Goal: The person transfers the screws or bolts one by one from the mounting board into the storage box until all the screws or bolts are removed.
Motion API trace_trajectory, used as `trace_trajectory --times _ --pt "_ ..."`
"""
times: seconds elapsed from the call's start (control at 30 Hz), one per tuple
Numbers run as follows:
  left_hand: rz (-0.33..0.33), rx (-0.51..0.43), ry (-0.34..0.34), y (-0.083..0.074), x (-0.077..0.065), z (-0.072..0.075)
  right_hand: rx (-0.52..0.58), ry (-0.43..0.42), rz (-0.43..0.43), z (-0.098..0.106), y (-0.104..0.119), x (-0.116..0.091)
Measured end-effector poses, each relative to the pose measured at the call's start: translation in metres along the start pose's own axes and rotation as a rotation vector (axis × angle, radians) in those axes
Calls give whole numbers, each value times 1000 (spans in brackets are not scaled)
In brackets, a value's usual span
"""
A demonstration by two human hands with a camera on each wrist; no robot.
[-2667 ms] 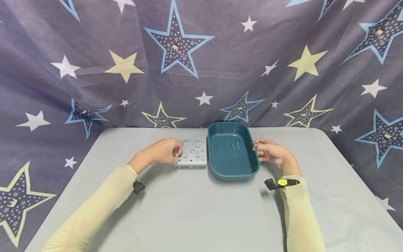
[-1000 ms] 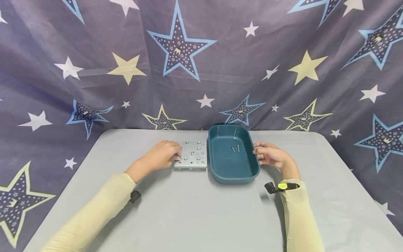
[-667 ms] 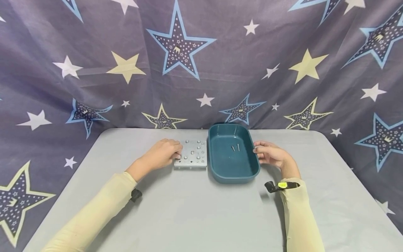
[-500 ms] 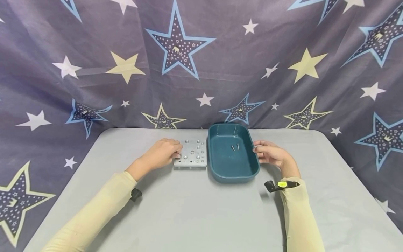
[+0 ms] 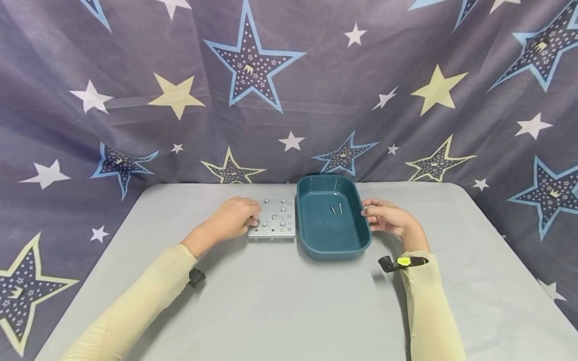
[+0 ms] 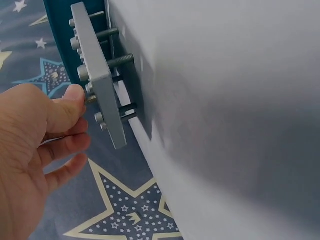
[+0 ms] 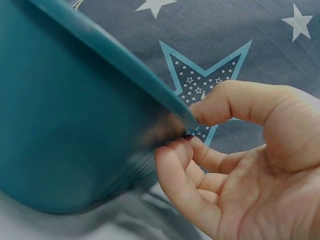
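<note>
A silver metal plate (image 5: 272, 231) with several screws standing in its holes sits at the left of the teal tray. My left hand (image 5: 232, 218) is over the plate's left side. In the left wrist view its thumb (image 6: 74, 100) and forefinger pinch a screw (image 6: 90, 99), whose short threaded length shows between the thumb and the plate; the fingers hide its head. Screw shanks stick out below the plate. My right hand (image 5: 387, 217) pinches the right rim of the teal tray (image 7: 115, 55), thumb above and fingers below. Two loose screws (image 5: 336, 209) lie in the tray.
Plate and tray stand side by side near the back of a grey-covered table (image 5: 289, 306). Behind them hangs a dark curtain (image 5: 289, 100) with stars. A wrist camera (image 5: 387, 263) sticks out from the right wrist.
Earlier a screw head showed at my left fingertips; now the fingers cover it, and more of the plate's left end is uncovered. My right hand stays on the tray rim.
</note>
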State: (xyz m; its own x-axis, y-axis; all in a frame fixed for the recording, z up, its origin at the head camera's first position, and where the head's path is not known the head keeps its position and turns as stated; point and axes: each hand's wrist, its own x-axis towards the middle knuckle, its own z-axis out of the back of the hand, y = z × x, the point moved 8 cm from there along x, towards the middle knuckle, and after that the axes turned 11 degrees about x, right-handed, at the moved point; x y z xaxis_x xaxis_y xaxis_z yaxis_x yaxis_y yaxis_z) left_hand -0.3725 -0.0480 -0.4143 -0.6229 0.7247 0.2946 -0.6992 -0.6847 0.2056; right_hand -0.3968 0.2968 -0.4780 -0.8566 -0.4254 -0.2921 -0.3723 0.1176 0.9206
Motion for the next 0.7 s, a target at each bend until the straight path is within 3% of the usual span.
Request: trace_trajectory --times 0.27,0.47,0.7 --pt "79 -84 26 10 -3 -3 0 0 -4 1 0 0" --pt "110 -148 -57 16 -4 3 -5 15 3 0 -1 0" --pt "118 -138 -116 18 -2 11 7 13 3 -2 1 -3"
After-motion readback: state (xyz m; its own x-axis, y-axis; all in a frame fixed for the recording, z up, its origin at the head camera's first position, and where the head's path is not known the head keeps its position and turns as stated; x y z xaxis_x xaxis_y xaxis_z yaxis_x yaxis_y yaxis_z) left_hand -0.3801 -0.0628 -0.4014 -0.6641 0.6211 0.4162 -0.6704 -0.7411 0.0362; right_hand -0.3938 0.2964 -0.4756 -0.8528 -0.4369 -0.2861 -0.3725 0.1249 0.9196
